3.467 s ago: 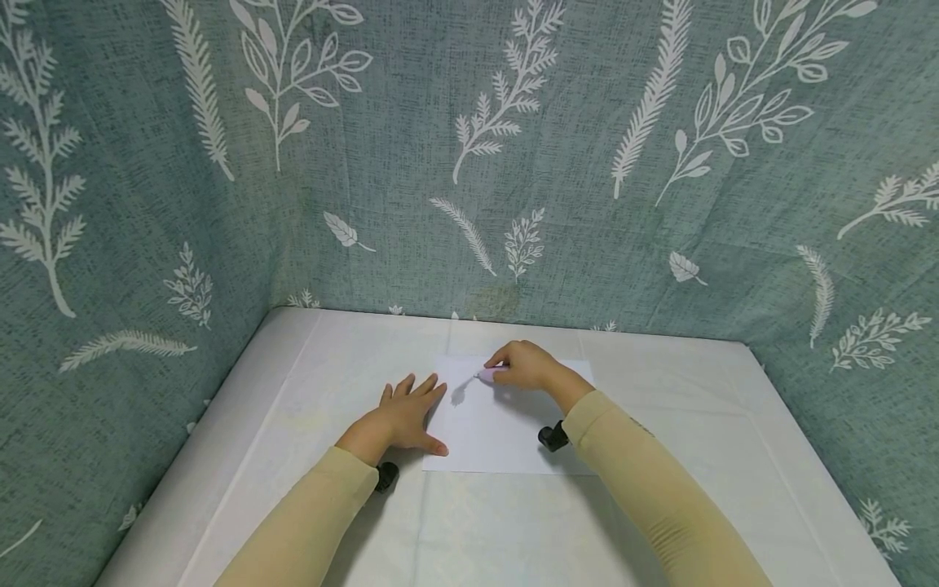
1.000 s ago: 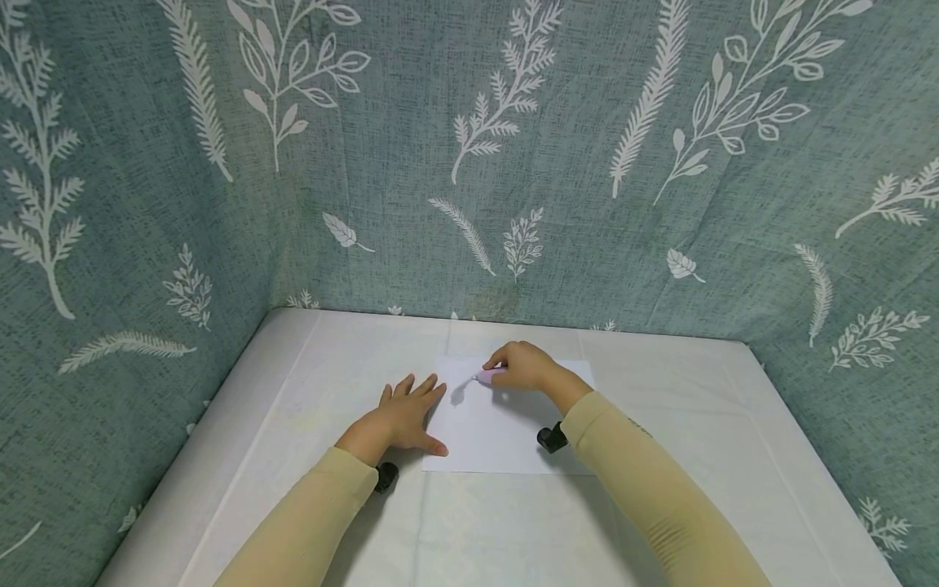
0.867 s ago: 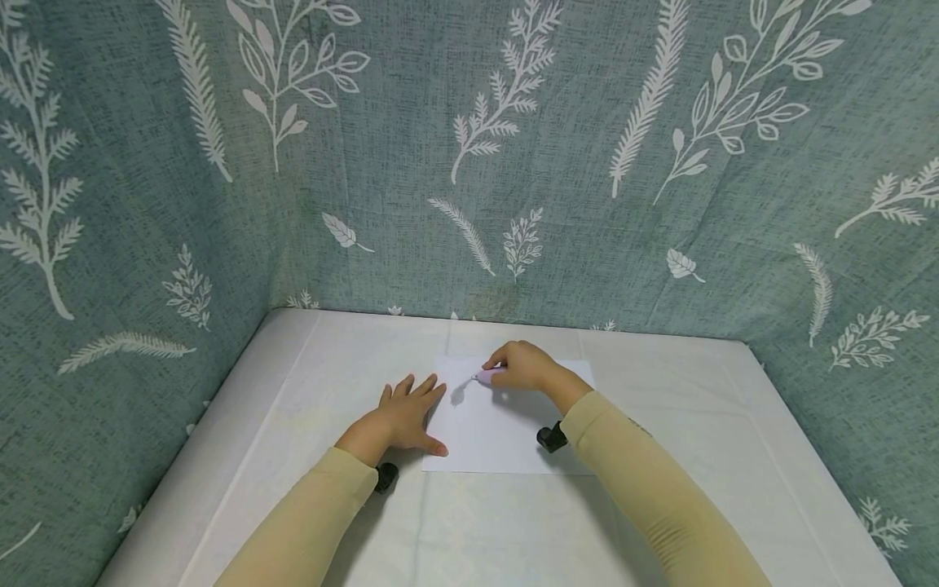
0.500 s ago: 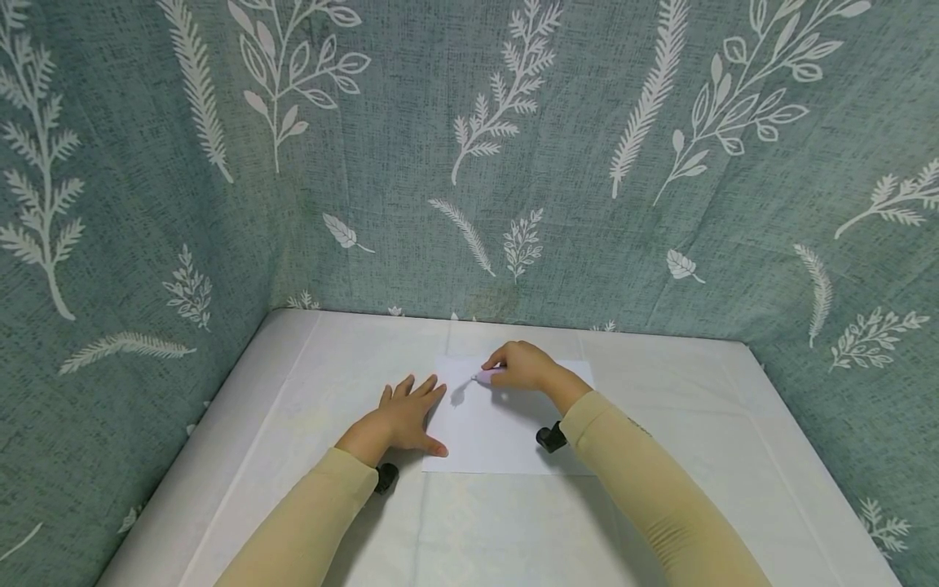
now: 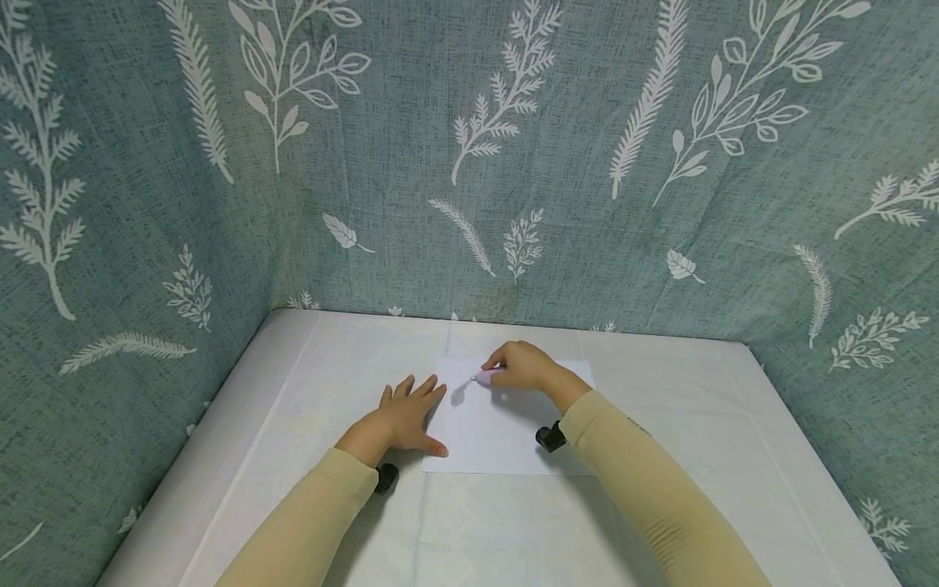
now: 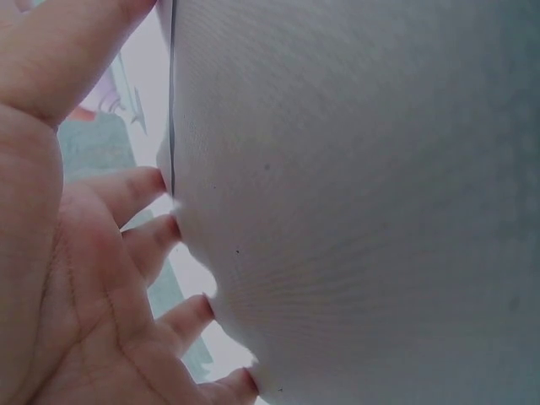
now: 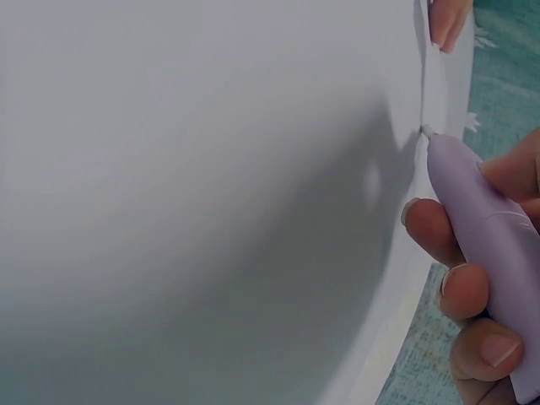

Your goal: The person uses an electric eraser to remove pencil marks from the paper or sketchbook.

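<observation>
Change is hard for us to find, going from left to right: things look nearly as they did a few seconds ago. On the left, the left hand (image 5: 399, 422) has stayed put, its fingers spread and loose, gripping nothing, along the left edge of the white paper (image 5: 484, 440). We think it keeps the paper from sliding. Its palm is hidden from above, and the left wrist view cuts off the thumb's end.

In the middle, the purple pen (image 7: 502, 253) points left over the upper part of the paper, which lies on the desk (image 5: 675, 375). Its tip has crept only a tiny bit left, so we guess the work is slow and small. The tip seems to touch the paper, but we can't be sure, and we can't make out any line there.

On the right, the right hand (image 5: 524, 366) has its thumb and fingers curled around the pen. From above, this hand hides most of the pen. The right sleeve (image 5: 645, 481) covers part of the paper's right side.
</observation>
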A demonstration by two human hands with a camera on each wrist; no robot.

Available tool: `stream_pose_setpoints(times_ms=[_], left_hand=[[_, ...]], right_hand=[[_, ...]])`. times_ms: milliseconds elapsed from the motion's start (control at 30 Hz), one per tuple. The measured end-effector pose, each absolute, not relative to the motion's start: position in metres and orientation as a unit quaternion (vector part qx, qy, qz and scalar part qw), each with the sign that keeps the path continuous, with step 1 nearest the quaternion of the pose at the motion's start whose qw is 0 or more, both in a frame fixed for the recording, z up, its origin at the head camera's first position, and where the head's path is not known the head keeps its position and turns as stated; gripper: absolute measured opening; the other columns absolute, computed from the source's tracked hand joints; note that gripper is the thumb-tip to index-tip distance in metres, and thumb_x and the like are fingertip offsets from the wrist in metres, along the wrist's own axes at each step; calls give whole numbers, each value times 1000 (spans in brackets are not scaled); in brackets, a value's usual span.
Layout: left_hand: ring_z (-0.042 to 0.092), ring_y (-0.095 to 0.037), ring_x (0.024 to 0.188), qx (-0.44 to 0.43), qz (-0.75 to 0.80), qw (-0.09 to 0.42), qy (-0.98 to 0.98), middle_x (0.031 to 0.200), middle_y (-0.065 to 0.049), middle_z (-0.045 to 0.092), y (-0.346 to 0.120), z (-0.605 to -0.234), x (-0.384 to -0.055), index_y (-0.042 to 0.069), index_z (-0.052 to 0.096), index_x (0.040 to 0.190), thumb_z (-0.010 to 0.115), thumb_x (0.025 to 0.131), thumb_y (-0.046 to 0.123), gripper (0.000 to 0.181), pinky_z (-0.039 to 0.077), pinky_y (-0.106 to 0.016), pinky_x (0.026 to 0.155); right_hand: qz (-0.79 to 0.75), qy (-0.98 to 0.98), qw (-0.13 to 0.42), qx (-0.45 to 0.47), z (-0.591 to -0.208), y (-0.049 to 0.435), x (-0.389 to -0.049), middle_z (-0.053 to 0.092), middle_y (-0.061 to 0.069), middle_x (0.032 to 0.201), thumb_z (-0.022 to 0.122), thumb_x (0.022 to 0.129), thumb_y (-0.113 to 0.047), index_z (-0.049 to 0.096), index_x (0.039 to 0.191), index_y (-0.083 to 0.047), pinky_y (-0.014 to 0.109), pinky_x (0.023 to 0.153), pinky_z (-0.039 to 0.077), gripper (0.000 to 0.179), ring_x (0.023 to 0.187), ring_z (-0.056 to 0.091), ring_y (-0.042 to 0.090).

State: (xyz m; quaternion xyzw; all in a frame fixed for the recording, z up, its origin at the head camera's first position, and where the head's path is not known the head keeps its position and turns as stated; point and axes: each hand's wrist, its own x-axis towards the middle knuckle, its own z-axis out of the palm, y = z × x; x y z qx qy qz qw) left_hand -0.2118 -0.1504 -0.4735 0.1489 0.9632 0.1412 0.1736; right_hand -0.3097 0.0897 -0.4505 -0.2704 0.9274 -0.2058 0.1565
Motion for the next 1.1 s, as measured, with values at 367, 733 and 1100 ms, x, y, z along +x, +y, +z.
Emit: stream_pose_setpoints(times_ms=[367,733,1100], left_hand=[[11,-47,150,148,137,176,963,166,-10,20,-150,-473,-212,14,33,158,85,69,59,112,9,-69,114],[11,-46,150,150,131,176,964,166,-10,20,-150,-475,-212,14,32,158,84,69,60,113,10,-70,114],[10,-46,150,148,141,175,963,166,-10,20,-150,-475,-213,14,33,158,85,69,59,113,9,-70,114]], right_hand=[[-204,927,164,-268,-449,89,-309,71,2,117,70,91,-23,77,115,-18,38,90,51,26,98,62,15],[-206,929,159,-263,-450,89,-309,71,3,117,71,91,-23,78,115,-17,37,89,51,26,96,63,15],[-196,931,160,-262,-448,87,-309,71,3,118,70,92,-24,77,115,-18,38,92,50,25,100,63,16]])
